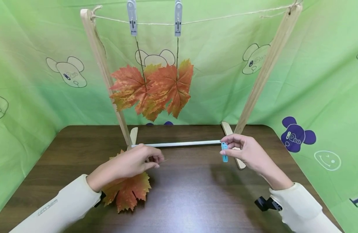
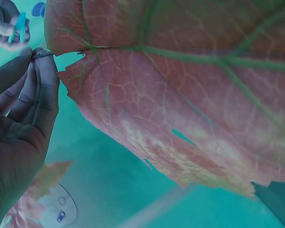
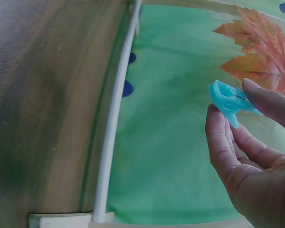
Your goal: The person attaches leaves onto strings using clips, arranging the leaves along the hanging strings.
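My left hand [image 1: 138,160] pinches the thin stem of an orange-yellow artificial maple leaf [image 1: 129,191] between thumb and fingertips. In the left wrist view the veined leaf [image 2: 180,95] fills much of the picture, with its stem end at the fingers. To the right, my right hand [image 1: 246,149] grips a light blue clothespin [image 1: 224,152] by thumb and fingers, as the right wrist view of the clothespin [image 3: 228,99] also shows. Two similar maple leaves [image 1: 129,87] [image 1: 173,87] hang overlapping by their stems from grey clothespins [image 1: 132,19] [image 1: 178,19] on a string [image 1: 155,24].
The string spans two wooden posts [image 1: 103,64] [image 1: 269,64] standing on wooden feet [image 1: 226,128]. Low between the posts runs a white rod [image 1: 179,144], just beyond my hands. All this stands on a brown wooden table [image 1: 184,200], with a green printed cloth [image 1: 208,97] behind and at the sides.
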Demonstrator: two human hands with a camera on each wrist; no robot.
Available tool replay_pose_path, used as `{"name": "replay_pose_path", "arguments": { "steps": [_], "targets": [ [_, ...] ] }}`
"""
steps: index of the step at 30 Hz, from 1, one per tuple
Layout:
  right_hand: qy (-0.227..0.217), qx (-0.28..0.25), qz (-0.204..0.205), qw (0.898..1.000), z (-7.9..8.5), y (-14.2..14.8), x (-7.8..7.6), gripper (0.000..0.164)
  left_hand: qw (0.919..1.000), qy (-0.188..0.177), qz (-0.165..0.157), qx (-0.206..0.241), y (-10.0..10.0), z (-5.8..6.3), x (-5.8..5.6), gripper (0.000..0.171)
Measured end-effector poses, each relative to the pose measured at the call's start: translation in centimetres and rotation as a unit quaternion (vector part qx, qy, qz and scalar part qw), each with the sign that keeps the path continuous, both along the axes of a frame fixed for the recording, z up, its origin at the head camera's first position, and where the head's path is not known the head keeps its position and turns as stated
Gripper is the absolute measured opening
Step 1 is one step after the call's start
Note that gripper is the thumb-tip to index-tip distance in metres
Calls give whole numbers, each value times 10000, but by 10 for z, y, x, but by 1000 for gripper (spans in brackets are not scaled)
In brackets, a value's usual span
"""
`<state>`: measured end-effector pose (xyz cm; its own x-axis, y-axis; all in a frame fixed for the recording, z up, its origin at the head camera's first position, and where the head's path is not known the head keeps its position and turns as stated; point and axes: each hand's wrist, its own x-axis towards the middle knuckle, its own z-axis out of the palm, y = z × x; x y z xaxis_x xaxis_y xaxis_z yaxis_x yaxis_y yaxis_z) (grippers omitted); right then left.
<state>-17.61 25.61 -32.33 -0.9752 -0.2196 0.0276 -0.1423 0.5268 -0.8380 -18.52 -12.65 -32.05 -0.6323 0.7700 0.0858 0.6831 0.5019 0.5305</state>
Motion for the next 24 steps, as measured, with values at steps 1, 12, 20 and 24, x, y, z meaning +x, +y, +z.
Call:
{"name": "replay_pose_path", "arguments": {
  "steps": [1, 12, 20, 24],
  "targets": [
    [11, -6, -11, 10000, 1, 0, -1, 43, 10000, -19, -9, 14, 4, 2, -1, 11],
    [327, -74, -46, 9994, 25, -5, -7, 38, 9968, -54, 293, 746, 38, 16, -9, 12],
    [753, -315, 83, 9966, 42, -10, -11, 34, 9912, 87, 647, 1148, 60, 26, -11, 12],
    [854, -185, -72, 9961, 54, -10, -15, 36, 9872, 72, 854, 1345, 75, 35, -15, 11]
  ]
}}
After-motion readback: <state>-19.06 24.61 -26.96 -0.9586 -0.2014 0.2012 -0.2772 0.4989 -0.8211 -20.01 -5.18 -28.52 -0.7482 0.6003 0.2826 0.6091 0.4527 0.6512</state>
